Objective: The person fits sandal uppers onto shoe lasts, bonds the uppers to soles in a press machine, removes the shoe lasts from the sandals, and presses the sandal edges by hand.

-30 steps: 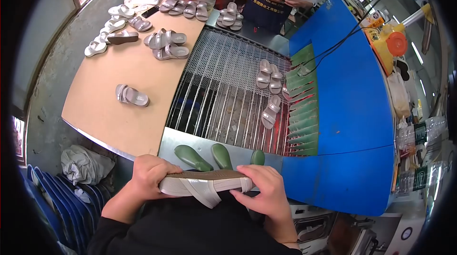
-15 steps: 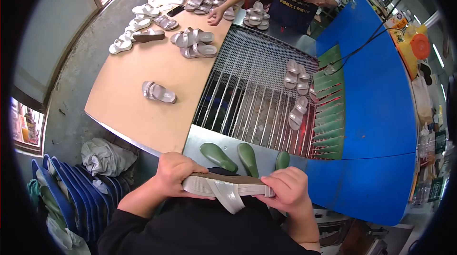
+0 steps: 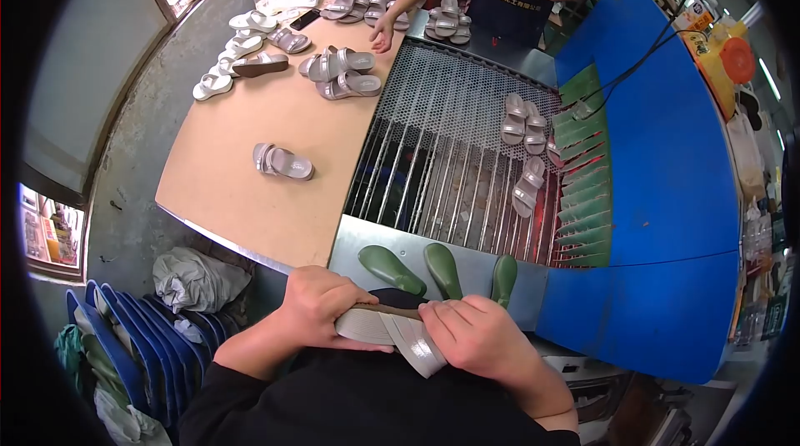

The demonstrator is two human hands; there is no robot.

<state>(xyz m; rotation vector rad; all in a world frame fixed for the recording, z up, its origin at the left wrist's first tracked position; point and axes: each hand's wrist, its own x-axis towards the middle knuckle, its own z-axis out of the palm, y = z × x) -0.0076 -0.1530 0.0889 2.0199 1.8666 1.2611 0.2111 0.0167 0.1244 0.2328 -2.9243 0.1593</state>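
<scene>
In front of my body I hold a sandal (image 3: 364,326) with a pale sole, a brown footbed edge and a shiny strap, turned on its side. My left hand (image 3: 321,306) is closed round one end of it. My right hand (image 3: 477,336) grips it beside the strap and hides the other end. Just beyond lie several green foot-shaped pieces, among them a left one (image 3: 390,269), a middle one (image 3: 442,271) and a right one (image 3: 503,279), on a metal ledge (image 3: 354,239).
A tan table (image 3: 225,196) at left bears a single sandal (image 3: 283,162), stacked sandals (image 3: 346,86) and white sandals (image 3: 212,85). More sandals (image 3: 528,186) sit on the conveyor (image 3: 417,154) near the blue machine's (image 3: 650,196) green flaps. Two people stand at the far end.
My right hand has slid left along the sandal from its end to the strap. My left hand keeps its grip. The view has shifted slightly.
</scene>
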